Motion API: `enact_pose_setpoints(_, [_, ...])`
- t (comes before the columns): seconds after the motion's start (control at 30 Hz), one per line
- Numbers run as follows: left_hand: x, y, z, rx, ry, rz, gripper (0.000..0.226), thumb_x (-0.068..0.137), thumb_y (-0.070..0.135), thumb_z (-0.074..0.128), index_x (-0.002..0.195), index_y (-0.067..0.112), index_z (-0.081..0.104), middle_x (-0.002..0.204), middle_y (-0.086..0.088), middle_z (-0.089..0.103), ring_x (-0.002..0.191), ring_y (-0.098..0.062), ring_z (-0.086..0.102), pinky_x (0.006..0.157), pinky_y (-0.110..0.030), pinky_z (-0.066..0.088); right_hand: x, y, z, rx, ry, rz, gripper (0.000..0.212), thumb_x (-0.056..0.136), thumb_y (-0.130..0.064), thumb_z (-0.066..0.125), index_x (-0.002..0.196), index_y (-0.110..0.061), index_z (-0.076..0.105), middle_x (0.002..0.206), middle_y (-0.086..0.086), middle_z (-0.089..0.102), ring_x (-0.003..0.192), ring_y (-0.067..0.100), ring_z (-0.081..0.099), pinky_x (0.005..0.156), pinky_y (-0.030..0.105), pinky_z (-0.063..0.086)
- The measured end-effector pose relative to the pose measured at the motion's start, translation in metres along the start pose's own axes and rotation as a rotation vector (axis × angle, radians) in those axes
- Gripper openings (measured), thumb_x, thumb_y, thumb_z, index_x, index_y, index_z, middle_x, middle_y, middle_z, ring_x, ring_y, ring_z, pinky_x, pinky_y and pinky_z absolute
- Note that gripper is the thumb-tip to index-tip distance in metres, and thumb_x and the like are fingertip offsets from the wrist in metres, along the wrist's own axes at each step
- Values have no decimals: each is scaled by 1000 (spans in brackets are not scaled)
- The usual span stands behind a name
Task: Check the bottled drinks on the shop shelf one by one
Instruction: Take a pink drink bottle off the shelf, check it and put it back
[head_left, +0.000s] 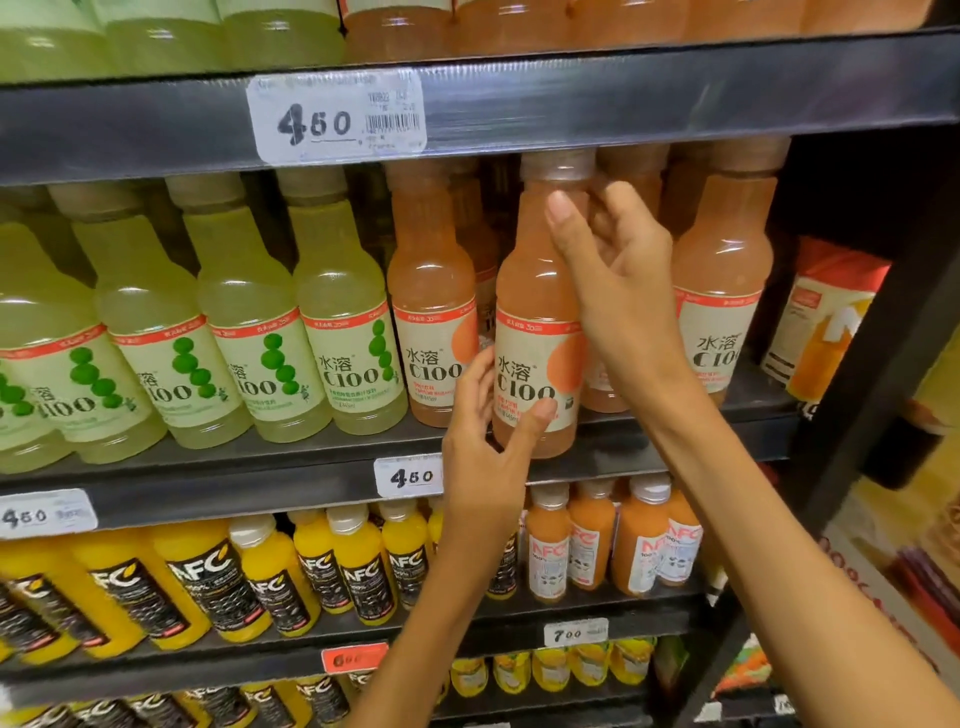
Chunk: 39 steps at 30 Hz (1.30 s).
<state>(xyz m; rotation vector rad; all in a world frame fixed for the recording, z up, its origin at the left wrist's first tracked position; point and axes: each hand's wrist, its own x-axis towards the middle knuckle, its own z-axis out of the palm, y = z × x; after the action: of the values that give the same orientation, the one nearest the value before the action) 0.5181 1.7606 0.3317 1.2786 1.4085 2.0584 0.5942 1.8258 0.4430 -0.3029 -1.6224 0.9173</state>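
Note:
A pink-orange C100 bottle (535, 291) stands at the front of the middle shelf (311, 483), slightly forward of its row. My left hand (483, 457) grips its lower part, thumb across the label and fingers behind. My right hand (608, 270) holds the bottle's neck and shoulder, thumb in front and fingers curled behind. More pink-orange C100 bottles (434, 312) stand on both sides of it, and a row of green C100 bottles (244, 322) fills the shelf's left part.
Price tags reading 4.50 hang on the shelf edges (337, 117). Yellow NFC juice bottles (208, 582) and orange NFC bottles (592, 540) fill the shelf below. A juice carton (821, 317) stands at the right end. The dark shelf post (883, 415) runs down the right.

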Motion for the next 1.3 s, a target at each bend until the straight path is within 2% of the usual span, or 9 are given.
enact_pose_setpoints(0.13, [1,-7,7,111,55,53,53,88,20,63,136,21,43,131,11,56,121,1,52,96,-15,44,10,7,-2,-108,-24,17,23,93,-24,61,80,-25,43,76,-11,50,70,-3,49,65,21,45])
enact_pose_setpoints(0.27, [-4,-6,18,270,197,68,57,88,28,64,140,20,43,136,4,53,126,-9,49,104,-32,44,13,9,-12,-248,-147,-2,27,91,-29,64,96,-9,48,95,11,62,88,22,61,80,43,52])
enact_pose_setpoints(0.33, [-6,-2,24,326,281,86,56,87,27,68,138,22,45,133,4,54,123,-8,51,102,-29,45,11,11,-20,-272,-217,-26,32,89,-25,67,106,-6,47,109,13,62,102,25,61,90,42,51])
enact_pose_setpoints(0.43, [-6,-2,30,462,391,161,57,82,27,73,133,14,51,123,3,51,115,-9,48,97,-16,42,0,15,-31,-296,-288,-42,52,87,-20,70,131,-8,45,131,3,56,121,10,53,102,28,45])
enact_pose_setpoints(0.5, [-6,-2,32,590,456,196,59,79,31,74,131,12,53,117,2,46,110,-9,40,94,-12,36,-7,17,-33,-358,-266,-61,63,85,-19,72,138,-8,42,137,5,51,126,12,49,105,28,43])
enact_pose_setpoints(0.8, [-13,-11,38,625,418,232,63,82,7,72,138,2,43,130,-13,50,122,-26,48,98,-47,46,-16,18,-19,-529,-84,-164,51,86,-14,70,132,-3,51,129,11,60,117,21,57,94,17,39])
enact_pose_setpoints(1.07, [-6,-11,34,676,399,240,60,83,5,70,137,0,45,127,-14,53,119,-27,49,94,-47,47,-22,23,-4,-670,-2,-241,44,90,-11,63,130,5,52,127,21,59,120,32,56,97,29,43])
enact_pose_setpoints(1.2, [-3,-8,37,800,423,200,63,81,10,73,138,4,47,127,-14,56,119,-29,50,92,-46,49,-25,24,-2,-676,-1,-235,38,93,-11,60,128,4,55,129,21,58,124,31,53,102,23,33])
enact_pose_setpoints(1.3, [-5,-6,36,814,418,212,62,82,13,73,137,5,47,131,-14,54,123,-29,49,94,-42,49,-26,17,-14,-569,156,-305,31,90,-5,63,120,4,61,120,18,64,116,21,58,99,17,38])
